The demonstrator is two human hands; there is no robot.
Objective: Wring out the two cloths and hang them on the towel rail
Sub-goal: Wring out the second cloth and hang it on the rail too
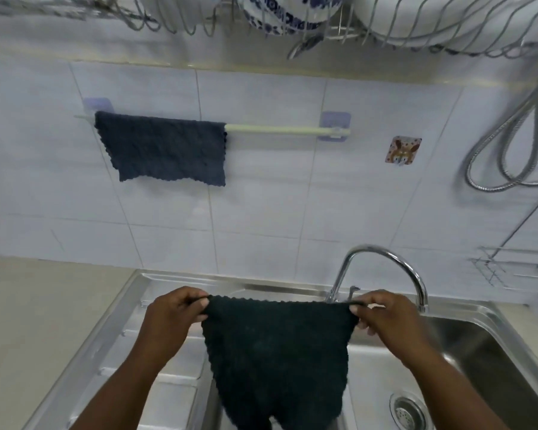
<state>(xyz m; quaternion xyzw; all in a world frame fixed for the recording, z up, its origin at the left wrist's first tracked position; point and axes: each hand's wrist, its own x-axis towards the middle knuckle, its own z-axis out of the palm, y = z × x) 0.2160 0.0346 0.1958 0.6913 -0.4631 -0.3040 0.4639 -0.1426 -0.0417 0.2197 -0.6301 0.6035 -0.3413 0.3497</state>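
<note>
Two hands near the bottom, over the steel sink [180,283]. Left hand [171,318] pinched shut on the left top corner of the dark cloth [277,352]. Right hand [389,318] pinched shut on the right top corner. Dark cloth pulled flat between both hands, hanging down over the sink bowl, its bottom edge out of sight. Shiny tap [385,259] just behind the right hand. Round drain [409,412] low on the right.

Far up on the tiled wall, a pale towel rail [286,129]. Blue cloth [165,150] draped over the left part of the rail, hanging flat. Right part of the rail bare. Dish rack [385,29] with plates along the top. Silver hose [510,135] looped on the far right.
</note>
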